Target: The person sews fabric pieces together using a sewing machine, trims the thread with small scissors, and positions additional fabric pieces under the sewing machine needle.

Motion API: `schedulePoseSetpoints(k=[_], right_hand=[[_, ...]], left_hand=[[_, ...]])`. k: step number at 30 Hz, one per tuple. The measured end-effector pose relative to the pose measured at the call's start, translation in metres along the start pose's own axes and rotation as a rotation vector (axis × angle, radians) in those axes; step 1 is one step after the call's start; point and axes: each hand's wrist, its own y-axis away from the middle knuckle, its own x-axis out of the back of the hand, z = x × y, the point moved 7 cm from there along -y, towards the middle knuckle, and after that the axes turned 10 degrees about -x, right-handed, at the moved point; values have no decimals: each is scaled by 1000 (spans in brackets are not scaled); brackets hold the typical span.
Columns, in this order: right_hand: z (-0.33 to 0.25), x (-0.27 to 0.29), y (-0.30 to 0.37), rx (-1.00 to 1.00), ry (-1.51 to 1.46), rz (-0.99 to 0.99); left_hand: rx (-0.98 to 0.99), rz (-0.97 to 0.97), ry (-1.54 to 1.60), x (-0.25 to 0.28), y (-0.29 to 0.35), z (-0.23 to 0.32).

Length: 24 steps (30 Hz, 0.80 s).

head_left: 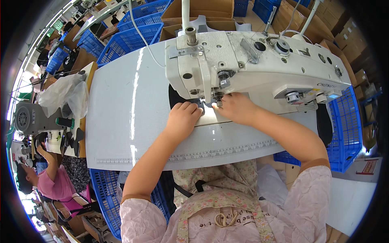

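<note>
A white industrial sewing machine [247, 60] stands over a pale table top [113, 109]. A dark fabric piece [176, 98] lies under its needle head and sticks out to the left. My left hand [183, 118] is closed, its curled fingers gripping the near edge of the fabric just left of the needle area. Close by on the right, my right hand [235, 108] is closed too, with thumb and fingertips pinched at the fabric beside the presser foot. The machine head and my fingers hide the needle point and part of the fabric.
A printed ruler strip [210, 153] runs along the table's near edge. Blue crates stand behind [129, 42], at right [344, 129] and below left [106, 194]. At left, a side table holds a motor [30, 118] and plastic bag [65, 95]; a person in pink [54, 184] sits nearby.
</note>
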Motion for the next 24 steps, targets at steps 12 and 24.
schedulePoseSetpoints(k=[12,24], right_hand=[[-24,-8,-9,-92,105,48],[-34,-10,-19,-188,53,29]], left_hand=[[-25,13,-65,0,-6,-5],[-52,26,-68,0,-3,-8]])
